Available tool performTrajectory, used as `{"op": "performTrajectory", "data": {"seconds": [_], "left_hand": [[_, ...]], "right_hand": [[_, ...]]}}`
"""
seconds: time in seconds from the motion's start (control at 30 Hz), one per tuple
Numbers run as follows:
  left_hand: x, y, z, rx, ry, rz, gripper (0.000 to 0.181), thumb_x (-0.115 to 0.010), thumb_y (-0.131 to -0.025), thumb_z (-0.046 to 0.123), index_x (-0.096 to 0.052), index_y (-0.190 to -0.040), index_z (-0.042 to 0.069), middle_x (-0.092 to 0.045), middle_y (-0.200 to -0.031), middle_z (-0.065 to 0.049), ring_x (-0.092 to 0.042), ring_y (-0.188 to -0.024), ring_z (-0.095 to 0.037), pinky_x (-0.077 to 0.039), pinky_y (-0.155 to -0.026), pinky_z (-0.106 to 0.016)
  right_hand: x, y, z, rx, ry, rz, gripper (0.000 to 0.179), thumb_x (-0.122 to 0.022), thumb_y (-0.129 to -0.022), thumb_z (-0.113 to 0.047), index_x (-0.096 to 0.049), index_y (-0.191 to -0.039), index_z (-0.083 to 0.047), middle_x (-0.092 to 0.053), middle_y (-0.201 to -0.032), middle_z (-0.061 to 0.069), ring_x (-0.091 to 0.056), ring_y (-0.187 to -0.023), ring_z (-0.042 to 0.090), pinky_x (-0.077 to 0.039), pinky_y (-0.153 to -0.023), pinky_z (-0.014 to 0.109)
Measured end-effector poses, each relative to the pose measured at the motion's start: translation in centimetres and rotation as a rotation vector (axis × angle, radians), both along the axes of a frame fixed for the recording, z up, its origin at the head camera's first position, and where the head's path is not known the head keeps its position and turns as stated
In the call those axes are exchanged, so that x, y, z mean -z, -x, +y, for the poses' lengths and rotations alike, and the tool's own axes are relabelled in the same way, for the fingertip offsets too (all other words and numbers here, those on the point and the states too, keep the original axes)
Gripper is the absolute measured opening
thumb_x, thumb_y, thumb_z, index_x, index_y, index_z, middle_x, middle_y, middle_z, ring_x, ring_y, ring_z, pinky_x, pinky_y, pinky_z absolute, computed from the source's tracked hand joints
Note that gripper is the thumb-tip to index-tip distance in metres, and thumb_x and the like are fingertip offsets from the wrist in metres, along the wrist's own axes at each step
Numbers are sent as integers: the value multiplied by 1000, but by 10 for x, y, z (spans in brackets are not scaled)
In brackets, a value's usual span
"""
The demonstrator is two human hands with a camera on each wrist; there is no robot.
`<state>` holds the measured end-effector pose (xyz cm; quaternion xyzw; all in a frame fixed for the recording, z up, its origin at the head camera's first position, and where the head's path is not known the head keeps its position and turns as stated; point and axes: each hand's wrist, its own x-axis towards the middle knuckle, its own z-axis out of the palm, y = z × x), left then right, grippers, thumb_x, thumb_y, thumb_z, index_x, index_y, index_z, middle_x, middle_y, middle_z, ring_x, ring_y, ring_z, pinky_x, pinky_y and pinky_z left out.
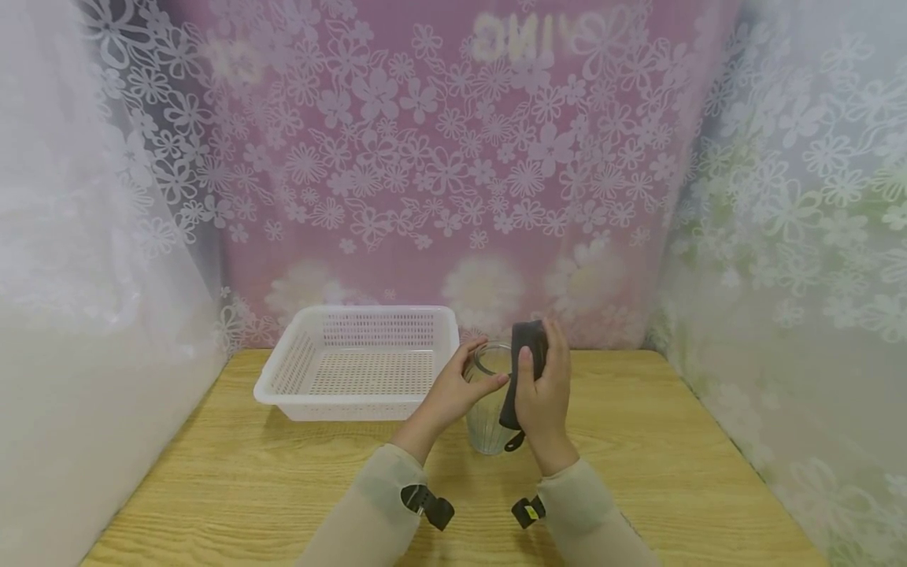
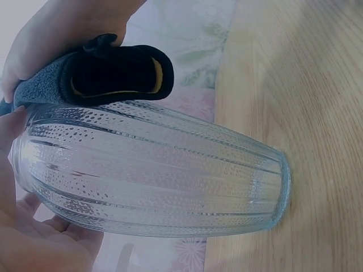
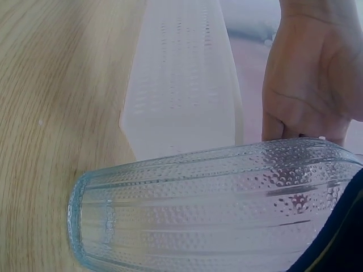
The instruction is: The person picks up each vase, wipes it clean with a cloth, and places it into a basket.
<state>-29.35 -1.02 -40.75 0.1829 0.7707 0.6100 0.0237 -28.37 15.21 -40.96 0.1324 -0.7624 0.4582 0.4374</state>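
Observation:
A clear glass vase (image 1: 487, 429) with vertical ribs and a dotted texture stands upright on the wooden table. My left hand (image 1: 453, 386) holds it near the top, thumb on the near side and fingers round the far side. In my right hand (image 1: 551, 394) is a folded dark cloth (image 1: 526, 337), gripped between thumb and fingers along the vase's right side. The left wrist view shows the cloth (image 2: 42, 85) as a thick fold with yellow edging, lying against the upper part of the vase (image 2: 153, 170). A small dark loop hangs from the cloth's lower end.
A white perforated plastic basket (image 1: 354, 400) sits on the table (image 1: 212, 472) just left of the vase. Behind the table hangs a pink flowered curtain (image 1: 439, 197), with pale translucent sheets at both sides.

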Motion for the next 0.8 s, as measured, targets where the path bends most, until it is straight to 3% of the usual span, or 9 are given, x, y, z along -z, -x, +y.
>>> {"op": "performTrajectory", "data": {"seconds": [0.33, 0.6, 0.8], "left_hand": [[1, 2, 1, -7, 9, 8, 78, -76, -85, 52, -38, -152, 40, -30, -162, -2, -24, -149, -29, -27, -116, -55], [0, 1, 1, -10, 15, 1, 79, -76, -85, 54, -37, -152, 39, -30, -162, -3, -25, -149, -30, -28, -115, -56], [-1, 1, 2, -18, 21, -3, 78, -76, -85, 54, -38, -152, 40, -30, -162, -2, -25, -149, -29, -28, -115, -56]], "right_hand": [[3, 4, 6, -30, 56, -120, 52, -45, -107, -25, -32, -155, -10, -34, -157, 16, -37, -139, 39, -35, -106, 65], [4, 4, 9, -73, 149, -262, 53, -42, -109, -30, -29, -158, -16, -31, -159, 13, -34, -142, 39, -31, -109, 64], [8, 7, 13, -97, 192, -322, 52, -39, -109, -37, -29, -158, -20, -32, -158, 14, -35, -141, 40, -31, -109, 65]]}}
